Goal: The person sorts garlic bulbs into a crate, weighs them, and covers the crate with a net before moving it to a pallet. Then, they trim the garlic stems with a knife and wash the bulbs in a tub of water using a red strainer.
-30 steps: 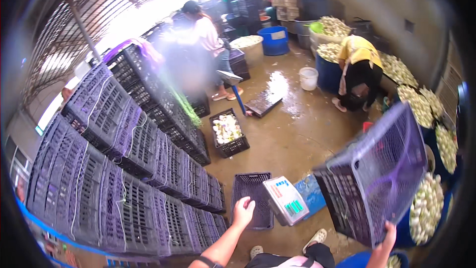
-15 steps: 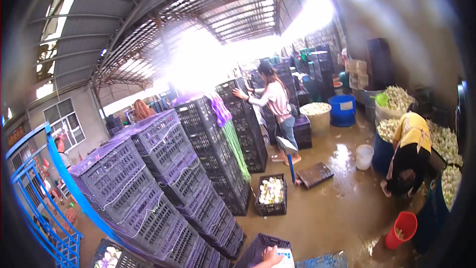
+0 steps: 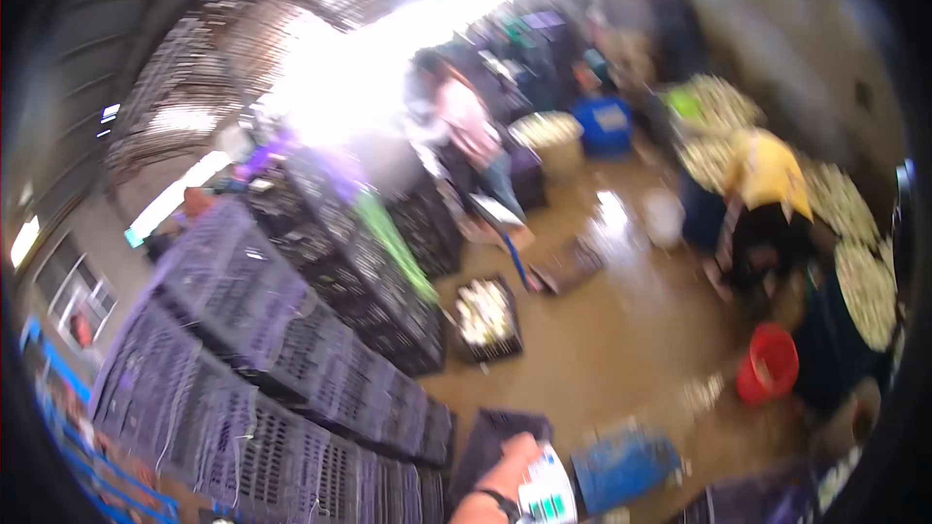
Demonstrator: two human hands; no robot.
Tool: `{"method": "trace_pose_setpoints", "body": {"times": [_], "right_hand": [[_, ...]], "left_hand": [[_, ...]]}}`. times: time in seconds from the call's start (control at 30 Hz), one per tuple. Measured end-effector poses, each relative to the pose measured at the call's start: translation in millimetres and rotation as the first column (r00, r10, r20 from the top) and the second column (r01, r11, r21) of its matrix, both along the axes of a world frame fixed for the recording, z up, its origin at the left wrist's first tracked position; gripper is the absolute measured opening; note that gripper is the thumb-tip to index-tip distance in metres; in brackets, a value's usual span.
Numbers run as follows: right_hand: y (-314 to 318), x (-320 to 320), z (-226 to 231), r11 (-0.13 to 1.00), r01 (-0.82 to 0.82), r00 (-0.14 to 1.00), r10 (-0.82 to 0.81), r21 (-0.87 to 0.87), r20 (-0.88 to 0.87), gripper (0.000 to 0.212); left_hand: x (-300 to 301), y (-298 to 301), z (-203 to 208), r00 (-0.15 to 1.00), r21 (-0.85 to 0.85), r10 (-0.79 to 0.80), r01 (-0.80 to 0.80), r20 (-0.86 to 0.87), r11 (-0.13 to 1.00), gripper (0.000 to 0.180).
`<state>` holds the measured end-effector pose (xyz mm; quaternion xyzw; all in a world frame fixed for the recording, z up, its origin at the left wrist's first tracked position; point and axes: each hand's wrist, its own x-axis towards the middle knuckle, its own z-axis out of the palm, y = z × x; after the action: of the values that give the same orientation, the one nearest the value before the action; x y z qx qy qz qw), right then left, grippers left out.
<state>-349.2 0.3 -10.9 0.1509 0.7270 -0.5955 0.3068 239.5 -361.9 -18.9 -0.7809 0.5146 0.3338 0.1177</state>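
From the lower edge my left hand (image 3: 519,451) reaches in, a dark band around its wrist. Its fingers look curled against the top corner of a white scale display (image 3: 547,490) with green lit panels, though motion blurs them. Beside the display lies a blue scale platform (image 3: 626,466), wet and scuffed. Just behind my hand is a dark plastic crate (image 3: 490,442), its contents not visible. My right hand is out of the picture.
Tall stacks of purple-black crates (image 3: 291,330) line the left. A crate of pale bulbs (image 3: 485,318) sits on the wet floor near a second scale (image 3: 515,238). A red bucket (image 3: 767,364) stands right, near a bending person in yellow (image 3: 767,175). Another person (image 3: 471,126) stands at the stacks.
The view has swung right and down, so the scene sits further left and higher, blurred. More of my left forearm, the white display and the blue platform now show.
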Motion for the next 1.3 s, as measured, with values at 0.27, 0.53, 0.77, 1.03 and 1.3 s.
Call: {"method": "trace_pose_setpoints", "body": {"times": [0.27,0.53,0.77,1.03,1.3], "right_hand": [[-37.2,51.4,42.5,0.998,0.017,0.996,-0.012,0.062,-0.083,0.051],[-25.2,64.7,69.4,0.993,0.081,0.991,-0.071,0.084,-0.116,0.053],[-26.8,64.4,98.1,0.996,0.048,0.991,-0.038,0.078,-0.129,0.053],[-30.1,58.1,124.8,0.977,0.073,0.973,-0.025,0.201,-0.231,0.043],[-42.1,26.7,113.3,0.999,0.031,0.985,-0.023,0.043,-0.173,0.04]], "left_hand": [[43.9,-29.8,-34.7,0.859,-0.257,-0.451,0.392,-0.241,0.883,0.029],[19.6,-26.9,-20.7,0.935,0.095,-0.123,0.163,-0.333,0.982,0.032],[-4.1,-37.7,-18.9,0.971,0.202,-0.194,0.22,-0.143,0.954,0.041],[-12.5,-49.7,-14.0,0.941,0.249,-0.338,0.334,-0.027,0.909,0.041],[-10.5,-51.8,-22.7,0.926,0.266,-0.374,0.372,-0.044,0.889,0.044]]}}
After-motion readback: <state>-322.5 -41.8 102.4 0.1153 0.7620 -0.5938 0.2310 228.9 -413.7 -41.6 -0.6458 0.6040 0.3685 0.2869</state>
